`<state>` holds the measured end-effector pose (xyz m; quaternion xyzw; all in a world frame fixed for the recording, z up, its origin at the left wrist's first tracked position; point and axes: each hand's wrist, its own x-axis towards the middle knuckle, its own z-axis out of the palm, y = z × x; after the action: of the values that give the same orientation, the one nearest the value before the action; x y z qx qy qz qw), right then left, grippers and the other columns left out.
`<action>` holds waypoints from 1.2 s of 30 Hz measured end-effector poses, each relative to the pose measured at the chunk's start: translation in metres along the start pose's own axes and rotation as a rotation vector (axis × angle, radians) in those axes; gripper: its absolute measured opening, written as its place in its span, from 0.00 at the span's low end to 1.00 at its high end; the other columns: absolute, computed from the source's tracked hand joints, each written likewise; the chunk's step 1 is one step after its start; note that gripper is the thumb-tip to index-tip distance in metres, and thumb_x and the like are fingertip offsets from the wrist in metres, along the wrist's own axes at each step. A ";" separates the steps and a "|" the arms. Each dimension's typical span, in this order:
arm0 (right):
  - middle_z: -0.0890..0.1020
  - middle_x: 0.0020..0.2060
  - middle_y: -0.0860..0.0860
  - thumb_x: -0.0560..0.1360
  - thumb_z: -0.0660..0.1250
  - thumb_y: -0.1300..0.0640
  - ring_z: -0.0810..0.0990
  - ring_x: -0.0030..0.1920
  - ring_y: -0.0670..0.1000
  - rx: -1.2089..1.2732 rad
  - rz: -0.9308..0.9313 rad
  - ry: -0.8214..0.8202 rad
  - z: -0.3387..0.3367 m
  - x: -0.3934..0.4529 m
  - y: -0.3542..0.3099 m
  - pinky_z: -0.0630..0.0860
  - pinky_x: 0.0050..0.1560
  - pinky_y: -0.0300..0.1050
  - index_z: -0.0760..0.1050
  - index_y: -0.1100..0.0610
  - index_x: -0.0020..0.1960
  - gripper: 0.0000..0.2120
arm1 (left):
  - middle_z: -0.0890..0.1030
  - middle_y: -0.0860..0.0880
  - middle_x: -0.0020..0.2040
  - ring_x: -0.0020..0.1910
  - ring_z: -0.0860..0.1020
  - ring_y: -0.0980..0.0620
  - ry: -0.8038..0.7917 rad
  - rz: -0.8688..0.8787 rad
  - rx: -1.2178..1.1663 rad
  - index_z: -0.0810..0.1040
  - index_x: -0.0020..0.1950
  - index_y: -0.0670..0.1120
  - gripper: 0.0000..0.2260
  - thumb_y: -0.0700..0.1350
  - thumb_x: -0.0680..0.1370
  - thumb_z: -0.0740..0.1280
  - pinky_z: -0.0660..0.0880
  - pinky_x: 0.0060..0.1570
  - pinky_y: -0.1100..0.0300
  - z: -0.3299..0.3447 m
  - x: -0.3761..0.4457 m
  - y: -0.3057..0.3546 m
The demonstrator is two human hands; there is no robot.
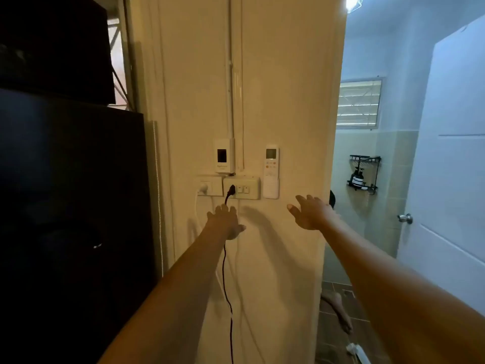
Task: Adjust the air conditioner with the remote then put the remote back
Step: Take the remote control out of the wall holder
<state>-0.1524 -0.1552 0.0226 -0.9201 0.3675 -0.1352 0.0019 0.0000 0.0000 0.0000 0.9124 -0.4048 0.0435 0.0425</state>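
A white air-conditioner remote (271, 161) with a small grey screen stands upright in a white wall holder (270, 189) on the cream wall. My right hand (311, 212) is stretched out below and to the right of the holder, fingers apart, holding nothing and not touching the remote. My left hand (225, 222) reaches toward the wall lower left of the remote, fingers spread and empty, in front of a black cable (226, 279). No air conditioner is in view.
Left of the remote are a switch and socket plate (242, 189) with a black plug (231, 191), a white socket (210, 187) and a white wall box (223, 156). A dark cabinet (70, 193) fills the left. At the right, an open bathroom with a white door (451, 158) and a wire shelf (363, 174).
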 end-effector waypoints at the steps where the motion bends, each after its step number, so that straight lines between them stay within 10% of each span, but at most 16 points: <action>1: 0.65 0.72 0.58 0.77 0.46 0.39 0.64 0.70 0.61 0.011 0.009 0.005 -0.003 0.005 0.005 0.64 0.66 0.59 0.56 0.54 0.74 0.30 | 0.47 0.40 0.78 0.76 0.48 0.40 0.000 0.012 0.003 0.46 0.76 0.42 0.33 0.57 0.79 0.55 0.50 0.73 0.42 0.000 0.007 0.007; 20: 0.75 0.66 0.54 0.76 0.56 0.41 0.73 0.64 0.54 0.688 -0.168 0.229 -0.032 0.137 0.017 0.69 0.61 0.51 0.65 0.50 0.71 0.26 | 0.55 0.39 0.77 0.76 0.56 0.41 0.612 0.229 -0.432 0.53 0.76 0.41 0.31 0.45 0.77 0.64 0.61 0.73 0.47 0.074 0.128 0.095; 26: 0.81 0.59 0.54 0.75 0.61 0.43 0.78 0.59 0.53 0.833 -0.123 0.374 -0.036 0.165 -0.001 0.71 0.55 0.48 0.70 0.51 0.67 0.23 | 0.61 0.35 0.74 0.73 0.59 0.38 0.755 0.131 -0.534 0.60 0.73 0.38 0.30 0.57 0.80 0.45 0.66 0.67 0.45 0.080 0.166 0.113; 36: 0.86 0.44 0.52 0.69 0.71 0.45 0.84 0.42 0.51 0.935 -0.004 0.597 -0.024 0.203 -0.029 0.81 0.48 0.52 0.81 0.55 0.52 0.17 | 0.52 0.40 0.76 0.75 0.47 0.43 0.969 0.214 -0.649 0.39 0.76 0.44 0.34 0.50 0.79 0.59 0.66 0.67 0.44 0.106 0.211 0.116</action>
<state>0.0019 -0.2688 0.0987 -0.7436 0.2513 -0.5389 0.3058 0.0602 -0.2448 -0.0763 0.6829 -0.4215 0.3331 0.4949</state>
